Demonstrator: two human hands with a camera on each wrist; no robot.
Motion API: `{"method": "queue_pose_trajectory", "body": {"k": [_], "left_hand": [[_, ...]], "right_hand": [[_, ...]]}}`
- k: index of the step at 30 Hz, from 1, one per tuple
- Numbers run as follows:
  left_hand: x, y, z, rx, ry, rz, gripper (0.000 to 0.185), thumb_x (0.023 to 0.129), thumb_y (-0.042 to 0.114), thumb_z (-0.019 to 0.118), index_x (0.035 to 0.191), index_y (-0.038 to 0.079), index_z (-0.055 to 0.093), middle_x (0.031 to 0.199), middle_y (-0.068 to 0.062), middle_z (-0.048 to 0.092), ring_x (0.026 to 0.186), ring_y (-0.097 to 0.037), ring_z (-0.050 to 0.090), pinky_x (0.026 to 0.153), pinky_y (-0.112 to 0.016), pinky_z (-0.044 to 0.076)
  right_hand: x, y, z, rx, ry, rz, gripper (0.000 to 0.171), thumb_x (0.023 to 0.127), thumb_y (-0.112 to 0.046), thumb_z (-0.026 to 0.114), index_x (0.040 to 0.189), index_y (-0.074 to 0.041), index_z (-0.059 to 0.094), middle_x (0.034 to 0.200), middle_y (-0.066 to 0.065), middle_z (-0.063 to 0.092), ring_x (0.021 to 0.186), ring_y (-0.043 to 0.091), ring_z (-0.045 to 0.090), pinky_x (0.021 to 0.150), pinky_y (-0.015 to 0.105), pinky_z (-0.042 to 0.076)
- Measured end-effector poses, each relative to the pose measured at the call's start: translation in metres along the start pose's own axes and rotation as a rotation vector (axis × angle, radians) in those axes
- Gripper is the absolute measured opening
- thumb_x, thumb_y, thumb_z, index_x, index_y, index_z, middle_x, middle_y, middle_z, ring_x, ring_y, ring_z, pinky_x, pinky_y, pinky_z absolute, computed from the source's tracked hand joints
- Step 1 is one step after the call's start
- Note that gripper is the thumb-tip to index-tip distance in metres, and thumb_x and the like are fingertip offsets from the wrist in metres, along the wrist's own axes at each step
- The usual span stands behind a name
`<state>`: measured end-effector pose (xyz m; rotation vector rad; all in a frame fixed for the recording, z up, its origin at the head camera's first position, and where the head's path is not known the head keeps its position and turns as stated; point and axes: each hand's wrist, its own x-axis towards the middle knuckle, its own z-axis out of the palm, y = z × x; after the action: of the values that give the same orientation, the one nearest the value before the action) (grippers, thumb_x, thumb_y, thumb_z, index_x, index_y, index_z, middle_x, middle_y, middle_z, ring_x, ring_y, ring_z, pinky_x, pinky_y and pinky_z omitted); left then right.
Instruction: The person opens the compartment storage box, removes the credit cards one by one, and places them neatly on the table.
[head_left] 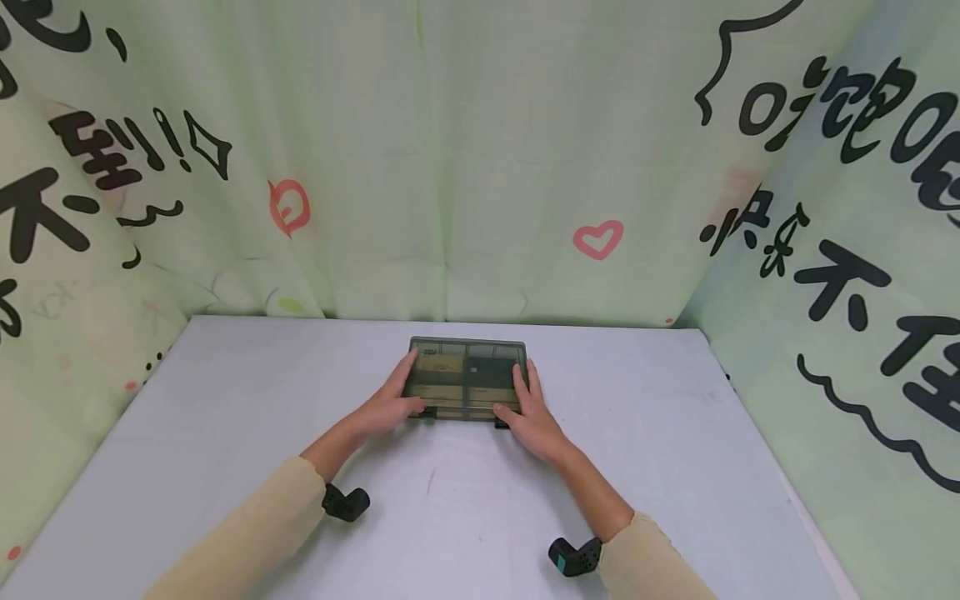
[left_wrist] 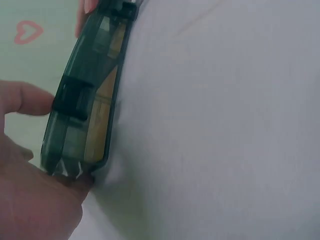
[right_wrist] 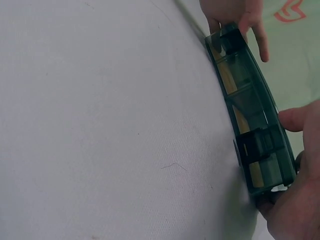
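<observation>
A pale grey table [head_left: 225, 433] carries a flat, smoky-green translucent case [head_left: 467, 379], lying closed between both hands. Inside, dividers form compartments; tan contents show in those nearer the left hand [head_left: 390, 402], something dark nearer the right hand [head_left: 530, 412]. Each hand clasps one end, fingers laid along the lid, thumbs at the front edge beside the black latches [right_wrist: 257, 145].

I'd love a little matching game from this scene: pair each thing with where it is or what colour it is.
Things:
1. left hand
2. right hand
3. box
4. heart

Descriptions:
A. pink, on the curtain
B. dark see-through green, on the table
C. at the box's left end
D. at the box's right end

Pairs: 1-C, 2-D, 3-B, 4-A
</observation>
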<state>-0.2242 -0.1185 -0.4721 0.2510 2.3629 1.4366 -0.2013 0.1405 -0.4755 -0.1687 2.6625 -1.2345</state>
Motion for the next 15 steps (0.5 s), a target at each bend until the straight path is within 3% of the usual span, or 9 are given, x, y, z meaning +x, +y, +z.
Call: {"method": "queue_pose_trajectory", "body": {"k": [4,11,15], "left_hand": [[0.005,0.002,0.005,-0.049,0.013,-0.028,0.093,0.081,0.004,0.046,0.156,0.028,-0.004,0.164,-0.007,-0.014,0.151,-0.031,-0.013,0.118,-0.062,0.006],[0.009,0.003,0.013,-0.131,0.066,-0.050,0.096,0.076,-0.002,0.042,0.157,0.029,0.001,0.163,-0.010,-0.014,0.151,-0.034,-0.011,0.109,-0.059,0.020],[0.008,0.002,0.014,-0.167,0.083,-0.059,0.100,0.075,-0.003,0.042,0.156,0.033,-0.005,0.164,-0.005,-0.014,0.151,-0.030,-0.012,0.115,-0.056,0.016]], "right_hand": [[0.000,0.000,0.001,-0.003,0.001,0.003,0.080,0.099,-0.032,0.052,0.156,-0.012,0.000,0.163,0.008,-0.017,0.151,0.032,-0.006,0.117,0.061,0.018],[0.000,0.000,0.001,-0.007,0.006,0.001,0.081,0.099,-0.033,0.052,0.156,-0.011,0.000,0.163,0.009,-0.017,0.151,0.033,-0.006,0.117,0.061,0.018],[0.000,-0.001,0.001,-0.015,0.004,-0.009,0.081,0.099,-0.033,0.052,0.156,-0.010,0.000,0.163,0.010,-0.017,0.151,0.034,-0.006,0.117,0.060,0.019]]}}
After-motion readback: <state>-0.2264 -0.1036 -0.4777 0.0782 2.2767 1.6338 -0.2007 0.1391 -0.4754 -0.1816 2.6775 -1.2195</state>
